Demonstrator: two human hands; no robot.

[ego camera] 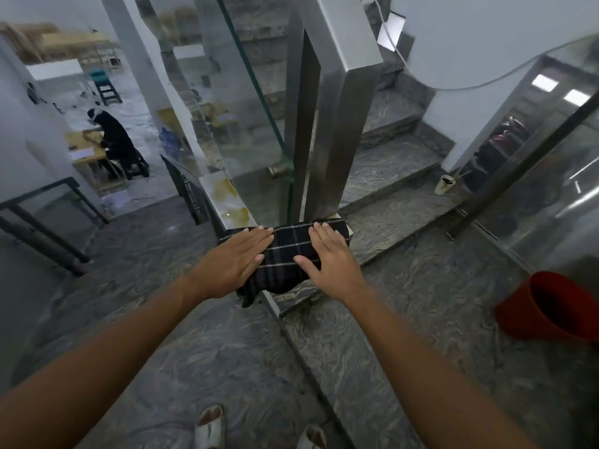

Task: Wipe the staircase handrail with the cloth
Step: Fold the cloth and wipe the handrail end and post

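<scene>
**Desk:** What have you got on the head view?

**Me:** Both palms are down flat on the cloth, a dark plaid one, draped over the low white ledge at the foot of the steel post. Left hand is spread, fingers together and pointing forward, pressing the left part of the cloth. Right hand is spread as well, thumb out to the side, pressing the right part. Neither hand is pinching anything; it's pure downward pressure.

**Desk:** And the handrail itself?

**Me:** The boxy steel rail climbs away from the top of that post, well above the cloth. I judge the rail hasn't been reached yet; the wiping is down at the base.

**Desk:** Risks from here?

**Me:** Three I'd flag. One corner of the cloth hangs loose off the near end of the ledge, so a flat-palm push could slide it over the edge, since nobody's gripping it. The glass panel stands just beyond the left fingertips; a hard forward stroke could jam them against its edge. And the red bucket sits on the floor to my right, an easy thing to kick when stepping up.
</scene>
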